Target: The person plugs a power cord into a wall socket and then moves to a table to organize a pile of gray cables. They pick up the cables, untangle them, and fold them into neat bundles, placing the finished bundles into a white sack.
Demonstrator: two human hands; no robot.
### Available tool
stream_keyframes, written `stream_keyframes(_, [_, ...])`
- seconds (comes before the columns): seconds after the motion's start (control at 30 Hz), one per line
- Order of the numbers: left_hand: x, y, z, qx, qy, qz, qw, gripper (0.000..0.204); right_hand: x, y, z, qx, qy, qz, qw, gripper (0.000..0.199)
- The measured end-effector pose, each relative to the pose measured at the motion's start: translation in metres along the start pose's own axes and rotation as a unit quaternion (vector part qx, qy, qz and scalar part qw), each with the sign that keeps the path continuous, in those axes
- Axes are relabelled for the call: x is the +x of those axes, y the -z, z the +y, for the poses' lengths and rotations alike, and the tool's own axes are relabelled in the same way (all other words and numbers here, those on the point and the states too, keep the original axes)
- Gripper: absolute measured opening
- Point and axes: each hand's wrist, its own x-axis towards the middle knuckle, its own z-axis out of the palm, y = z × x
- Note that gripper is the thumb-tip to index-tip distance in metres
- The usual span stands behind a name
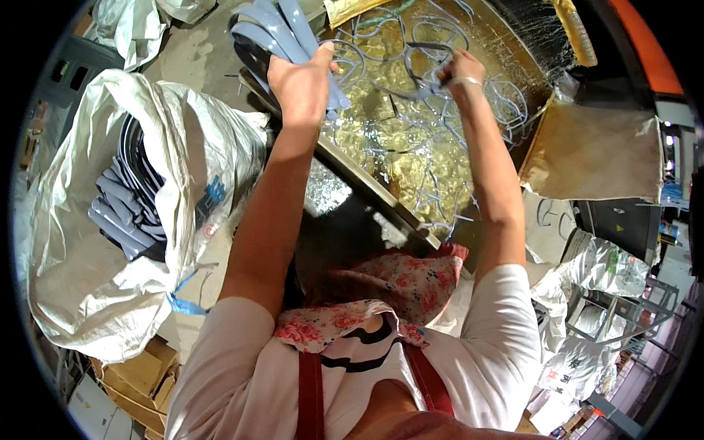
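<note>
Apron low, left hand clenched round limp grey straps, right hand pinching one wet, likely slippery strap over the tank.

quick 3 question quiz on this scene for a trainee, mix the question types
1. True or false: the left hand grips a bundle of grey strips.
2. Where does the right hand reach? A) the sack B) the water tank C) a cardboard box
3. What lies inside the white sack?

Key: 1 true. 2 B, over the tank. 3 more grey strips.
</note>
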Motion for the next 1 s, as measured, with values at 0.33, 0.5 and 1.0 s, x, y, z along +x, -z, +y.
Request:
stream_keyframes(0.33, [0.005, -0.003, 0.001, -0.051, -0.039, -0.032, 0.997, 0.015, 0.098, -0.085, 0.176, -0.551, 0.075, 0.009, 0.831, 0.025])
stream_keyframes(0.5, [0.011, 0.011, 0.001, -0.022, -0.009, -0.01, 1.0, 0.012, 0.055, -0.058, 0.158, -0.747, 0.104, -0.227, 0.616, 0.022])
stream_keyframes(1.0, [-0.01, -0.009, -0.017, 0.194, -0.009, -0.263, 0.945, 0.026, -0.091, 0.018, -0.076, -0.488, 0.417, -0.341, 0.687, 0.03])
